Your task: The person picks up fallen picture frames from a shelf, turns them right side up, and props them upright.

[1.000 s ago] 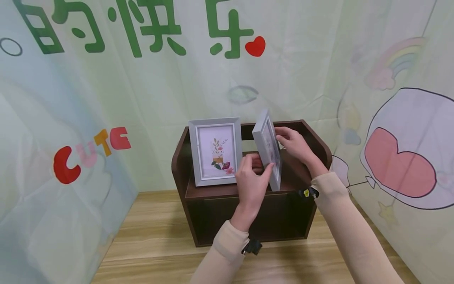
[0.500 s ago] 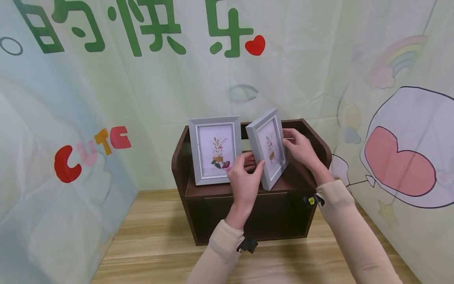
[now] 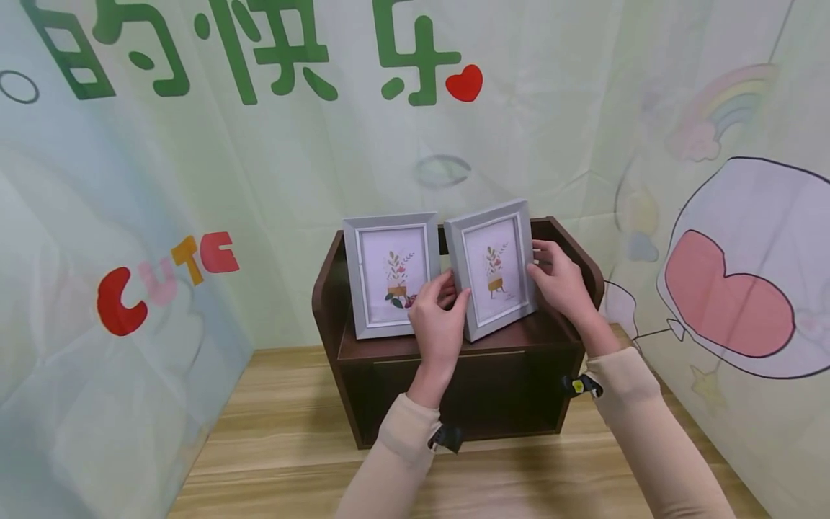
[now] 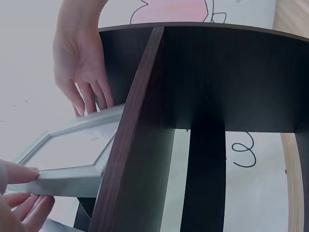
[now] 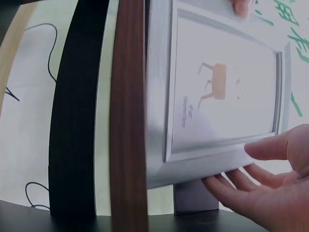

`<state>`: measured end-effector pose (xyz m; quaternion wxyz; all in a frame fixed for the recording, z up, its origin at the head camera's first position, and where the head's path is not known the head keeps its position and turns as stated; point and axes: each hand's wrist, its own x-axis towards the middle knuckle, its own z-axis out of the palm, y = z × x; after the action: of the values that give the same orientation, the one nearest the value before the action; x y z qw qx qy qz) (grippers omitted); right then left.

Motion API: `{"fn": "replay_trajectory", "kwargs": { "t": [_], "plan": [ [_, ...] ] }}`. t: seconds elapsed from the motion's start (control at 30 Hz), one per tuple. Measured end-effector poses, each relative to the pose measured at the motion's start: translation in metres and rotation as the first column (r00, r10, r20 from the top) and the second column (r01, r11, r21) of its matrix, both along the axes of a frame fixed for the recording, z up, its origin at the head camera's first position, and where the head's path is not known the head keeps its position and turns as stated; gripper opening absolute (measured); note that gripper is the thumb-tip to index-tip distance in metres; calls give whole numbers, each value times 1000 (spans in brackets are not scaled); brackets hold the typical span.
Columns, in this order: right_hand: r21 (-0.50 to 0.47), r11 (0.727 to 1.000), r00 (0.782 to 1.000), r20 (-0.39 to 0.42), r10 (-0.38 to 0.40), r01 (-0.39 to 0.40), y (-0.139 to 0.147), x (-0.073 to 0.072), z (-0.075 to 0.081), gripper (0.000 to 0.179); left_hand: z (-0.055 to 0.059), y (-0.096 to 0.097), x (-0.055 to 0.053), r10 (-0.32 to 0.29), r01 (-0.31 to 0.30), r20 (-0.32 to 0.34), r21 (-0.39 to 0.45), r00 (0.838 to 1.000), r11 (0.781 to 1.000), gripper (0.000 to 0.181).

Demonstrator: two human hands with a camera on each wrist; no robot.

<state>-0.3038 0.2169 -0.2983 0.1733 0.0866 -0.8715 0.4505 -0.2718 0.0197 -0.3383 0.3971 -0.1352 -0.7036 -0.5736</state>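
Two grey picture frames with plant prints are on the upper level of a dark brown shelf rack (image 3: 328, 299). The left picture frame (image 3: 355, 281) leans back by itself, its lower right corner partly behind my left hand (image 3: 434, 328). That hand pinches the left edge of the right picture frame (image 3: 496, 274), thumb in front and fingers behind. My right hand (image 3: 565, 285) holds the opposite edge, its thumb on the front border in the right wrist view. The right picture frame is tilted and turned slightly, its lower left corner near the shelf's front edge.
The rack stands on a wood-grain table (image 3: 272, 411) and has a lower compartment (image 3: 506, 396). A printed curtain (image 3: 285, 166) hangs behind and on both sides. The rack's right side panel (image 3: 583, 267) rises close beside my right hand.
The right picture frame has turned from nearly edge-on to facing forward. My right hand has moved right with its edge, and my left hand has shifted slightly left.
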Motion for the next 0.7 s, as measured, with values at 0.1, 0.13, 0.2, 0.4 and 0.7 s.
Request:
{"fn": "replay_trajectory", "kwargs": {
  "t": [0.1,0.13,0.2,0.4,0.7],
  "plan": [
    [-20,999,999,-5,-37,37,-1,7,-3,46,1,0,-3,7,-7,4,-11,1000,1000,33],
    [-26,999,999,-8,-48,47,-1,9,-4,46,2,0,-4,10,-10,7,-16,1000,1000,33],
    [-37,997,998,-19,-63,63,-1,12,-5,46,3,0,-6,19,-19,18,-31,1000,999,32],
    [-58,995,994,-66,-88,84,-2,18,-8,46,8,2,-10,52,-49,44,-70,998,996,30],
    [-49,991,987,-96,-131,127,-3,28,-11,47,11,7,-13,80,-72,59,-130,995,989,30]
  ]
}}
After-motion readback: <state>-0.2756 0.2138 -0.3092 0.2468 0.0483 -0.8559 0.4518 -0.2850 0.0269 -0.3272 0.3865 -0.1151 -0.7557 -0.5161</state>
